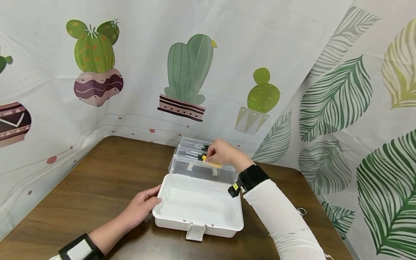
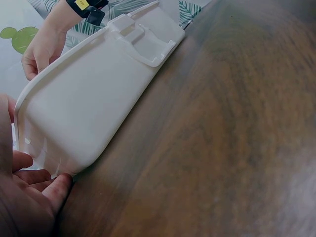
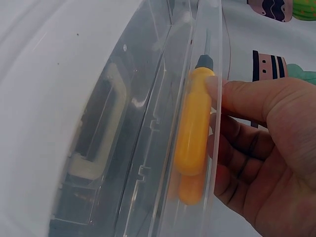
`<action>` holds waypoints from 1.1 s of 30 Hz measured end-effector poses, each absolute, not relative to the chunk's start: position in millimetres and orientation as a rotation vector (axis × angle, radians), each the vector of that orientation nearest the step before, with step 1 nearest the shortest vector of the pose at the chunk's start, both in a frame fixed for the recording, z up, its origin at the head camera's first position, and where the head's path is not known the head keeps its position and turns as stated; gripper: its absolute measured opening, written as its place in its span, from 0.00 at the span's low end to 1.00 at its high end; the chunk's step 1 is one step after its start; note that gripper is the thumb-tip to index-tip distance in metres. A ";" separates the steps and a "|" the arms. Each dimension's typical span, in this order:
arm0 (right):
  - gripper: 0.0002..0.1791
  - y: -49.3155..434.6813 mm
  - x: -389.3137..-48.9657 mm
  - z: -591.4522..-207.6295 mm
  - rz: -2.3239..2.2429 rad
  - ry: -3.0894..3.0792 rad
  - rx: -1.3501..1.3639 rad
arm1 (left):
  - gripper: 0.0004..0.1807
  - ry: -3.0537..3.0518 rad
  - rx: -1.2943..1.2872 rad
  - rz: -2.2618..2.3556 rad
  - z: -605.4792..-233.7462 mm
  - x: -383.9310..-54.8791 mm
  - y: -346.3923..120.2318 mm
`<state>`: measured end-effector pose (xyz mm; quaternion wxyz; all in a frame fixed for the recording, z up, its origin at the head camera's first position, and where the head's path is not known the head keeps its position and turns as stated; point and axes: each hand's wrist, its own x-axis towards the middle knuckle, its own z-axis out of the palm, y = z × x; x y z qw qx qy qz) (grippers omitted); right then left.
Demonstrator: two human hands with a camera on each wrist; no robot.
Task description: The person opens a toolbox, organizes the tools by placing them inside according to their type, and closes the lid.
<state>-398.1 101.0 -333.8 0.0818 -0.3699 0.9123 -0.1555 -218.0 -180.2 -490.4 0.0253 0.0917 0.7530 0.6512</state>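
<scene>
A white plastic toolbox (image 1: 224,231) lies open, its shallow inside bare and its front latch (image 1: 196,232) hanging down. My left hand (image 1: 141,206) holds its left side, thumb at the rim and fingers along the outer wall. Behind it, clear tiered trays (image 1: 185,143) carry several screwdrivers with thin metal shafts. My right hand (image 1: 222,153) reaches over these trays from the right. In the right wrist view, its thumb and curled fingers pinch a clear tray wall (image 3: 218,39), beside a yellow-handled screwdriver (image 3: 195,128) inside. An orange handle (image 3: 190,190) shows just under that one.
A white carrying handle (image 3: 101,128) shows through the clear plastic behind the box. Everything stands on a brown wooden table (image 1: 97,187). A small metal ring (image 1: 301,212) lies near the right edge. Printed cloth (image 1: 139,72) with cacti hangs behind.
</scene>
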 end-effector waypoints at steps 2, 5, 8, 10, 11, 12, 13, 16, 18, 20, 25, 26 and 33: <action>0.06 101.2 -397.9 -334.2 -0.473 2.723 -1.107 | 0.33 2.322 0.286 2.018 -490.3 -218.2 -180.3; 0.04 101.8 -396.9 -334.3 -0.487 2.720 -1.102 | 0.33 2.326 0.280 2.018 -490.5 -218.2 -180.5; 0.04 103.5 -394.5 -334.2 -0.521 2.721 -1.076 | 0.33 2.337 0.279 2.010 -491.1 -218.2 -180.6; 0.05 106.1 -392.3 -333.7 -0.567 2.717 -1.048 | 0.33 2.341 0.280 2.006 -491.6 -218.2 -180.6; 0.05 108.3 -390.9 -333.2 -0.594 2.717 -1.037 | 0.33 2.341 0.278 2.006 -491.7 -218.3 -180.5; 0.06 110.9 -389.1 -332.2 -0.623 2.714 -1.033 | 0.33 2.340 0.275 2.006 -491.8 -218.3 -180.6; 0.07 114.2 -387.4 -331.3 -0.651 2.710 -1.038 | 0.33 2.340 0.273 2.005 -491.8 -218.4 -180.6; 0.08 128.2 -381.0 -327.9 -0.708 2.721 -1.059 | 0.33 2.344 0.267 2.000 -491.6 -218.6 -180.3; 0.08 140.8 -376.5 -326.5 -0.723 2.739 -1.079 | 0.33 2.343 0.267 2.002 -491.5 -218.6 -179.9; 0.10 156.1 -371.9 -326.0 -0.737 2.774 -1.060 | 0.33 2.348 0.268 2.000 -491.4 -218.6 -179.7; 0.11 204.6 -361.3 -331.3 -0.806 2.890 -0.957 | 0.32 2.370 0.267 1.993 -490.8 -217.8 -179.7; 0.11 215.6 -359.6 -334.0 -0.825 2.912 -0.938 | 0.32 2.377 0.269 1.989 -490.6 -217.4 -179.8; 0.11 294.4 -348.4 -364.4 -0.894 3.044 -0.727 | 0.32 2.381 0.291 1.985 -489.7 -216.8 -180.4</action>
